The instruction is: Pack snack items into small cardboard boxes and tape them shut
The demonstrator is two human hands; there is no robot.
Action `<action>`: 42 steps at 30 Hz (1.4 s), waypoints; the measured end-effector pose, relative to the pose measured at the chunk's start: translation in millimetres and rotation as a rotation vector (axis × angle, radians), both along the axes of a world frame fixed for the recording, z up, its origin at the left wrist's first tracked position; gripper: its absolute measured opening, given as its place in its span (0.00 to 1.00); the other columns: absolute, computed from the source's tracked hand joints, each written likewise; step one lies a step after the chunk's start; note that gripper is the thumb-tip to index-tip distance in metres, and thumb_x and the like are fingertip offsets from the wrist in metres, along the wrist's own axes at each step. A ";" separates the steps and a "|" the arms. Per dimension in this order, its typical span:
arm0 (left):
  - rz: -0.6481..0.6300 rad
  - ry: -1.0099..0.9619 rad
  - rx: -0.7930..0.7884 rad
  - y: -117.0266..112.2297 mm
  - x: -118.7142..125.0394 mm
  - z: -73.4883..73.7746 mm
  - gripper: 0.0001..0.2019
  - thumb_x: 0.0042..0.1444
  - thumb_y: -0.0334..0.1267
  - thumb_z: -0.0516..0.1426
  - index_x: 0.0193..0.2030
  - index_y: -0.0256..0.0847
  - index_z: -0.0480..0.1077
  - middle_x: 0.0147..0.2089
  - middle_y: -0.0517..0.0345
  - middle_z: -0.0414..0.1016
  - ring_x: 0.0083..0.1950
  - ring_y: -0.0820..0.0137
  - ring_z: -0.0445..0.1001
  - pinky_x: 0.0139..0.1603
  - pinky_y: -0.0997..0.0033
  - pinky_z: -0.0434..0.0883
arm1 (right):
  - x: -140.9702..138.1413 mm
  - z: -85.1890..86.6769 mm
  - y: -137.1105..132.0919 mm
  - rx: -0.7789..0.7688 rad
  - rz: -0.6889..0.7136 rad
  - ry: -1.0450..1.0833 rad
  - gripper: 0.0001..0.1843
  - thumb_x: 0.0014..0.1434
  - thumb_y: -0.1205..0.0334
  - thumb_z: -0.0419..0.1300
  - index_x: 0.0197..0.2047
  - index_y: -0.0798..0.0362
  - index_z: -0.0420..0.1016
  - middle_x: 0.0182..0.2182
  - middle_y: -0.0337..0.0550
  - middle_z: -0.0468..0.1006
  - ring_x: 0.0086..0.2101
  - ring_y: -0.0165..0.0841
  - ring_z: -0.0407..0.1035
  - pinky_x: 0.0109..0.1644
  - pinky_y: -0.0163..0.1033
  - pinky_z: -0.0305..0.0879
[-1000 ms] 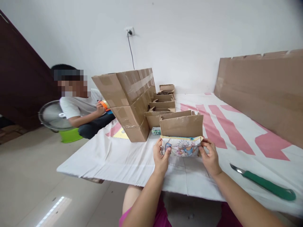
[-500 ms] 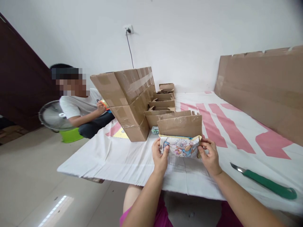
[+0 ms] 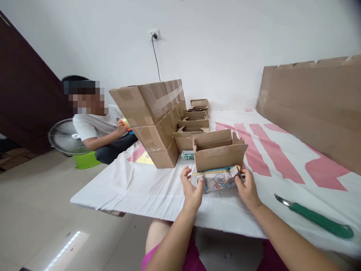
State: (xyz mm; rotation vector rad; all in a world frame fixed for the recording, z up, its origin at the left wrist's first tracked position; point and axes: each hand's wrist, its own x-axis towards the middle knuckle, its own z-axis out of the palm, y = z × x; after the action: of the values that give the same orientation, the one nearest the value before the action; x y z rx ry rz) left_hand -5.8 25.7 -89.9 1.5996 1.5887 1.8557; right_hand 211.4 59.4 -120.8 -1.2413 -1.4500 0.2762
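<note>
A white pouch-like item with a cartoon Ferris wheel print and a yellow upper edge (image 3: 221,179) is at the table's front, against an open cardboard box (image 3: 221,156). My right hand (image 3: 248,187) pinches its right end between thumb and fingers. At the left end, my left hand (image 3: 192,190) has its fingers spread, the thumb at the pouch's corner and the other fingers off it. The box is turned at a slant, and its inside shows partly. Behind its left side lies a small green-and-white box (image 3: 187,155), partly hidden.
Taped cardboard boxes (image 3: 158,131) form a stack on the left, with a row of open cardboard boxes (image 3: 193,124) beside it. A green-handled knife (image 3: 321,220) lies at right. A large cardboard sheet (image 3: 310,109) stands behind. Another person (image 3: 96,128) sits left near a fan (image 3: 63,136).
The open box has turned and shifted right, showing more of its inside and of the small green-and-white box. My left fingers have come away from the pouch; my right hand stays on it.
</note>
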 end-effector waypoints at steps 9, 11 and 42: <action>-0.093 0.434 0.232 25.3 -16.4 73.0 0.27 0.62 0.42 0.54 0.66 0.45 0.53 0.63 0.47 0.66 0.71 0.58 0.53 0.67 0.50 0.55 | 0.6 -1.0 -1.1 -0.057 0.055 0.046 0.11 0.59 0.54 0.54 0.43 0.50 0.65 0.39 0.46 0.73 0.39 0.39 0.67 0.45 0.49 0.65; -0.115 0.448 0.243 38.2 -17.6 76.9 0.26 0.62 0.41 0.54 0.65 0.44 0.54 0.57 0.49 0.73 0.68 0.59 0.59 0.65 0.50 0.57 | 0.2 -0.3 -1.5 -0.036 0.043 0.028 0.11 0.59 0.55 0.54 0.43 0.50 0.65 0.38 0.45 0.73 0.39 0.38 0.67 0.45 0.48 0.66; -0.263 0.090 0.039 66.2 -22.5 70.6 0.06 0.58 0.35 0.54 0.40 0.43 0.72 0.42 0.56 0.79 0.43 0.66 0.76 0.47 0.66 0.69 | -5.3 167.8 57.6 0.579 0.378 -1.008 0.08 0.61 0.63 0.58 0.40 0.43 0.78 0.45 0.40 0.80 0.52 0.42 0.69 0.53 0.54 0.66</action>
State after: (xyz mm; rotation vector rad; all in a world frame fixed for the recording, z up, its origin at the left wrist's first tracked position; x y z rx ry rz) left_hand -28.3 91.8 -19.2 1.8328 1.3071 1.7075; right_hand 206.0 117.1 47.0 -0.5963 -2.3958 -0.5860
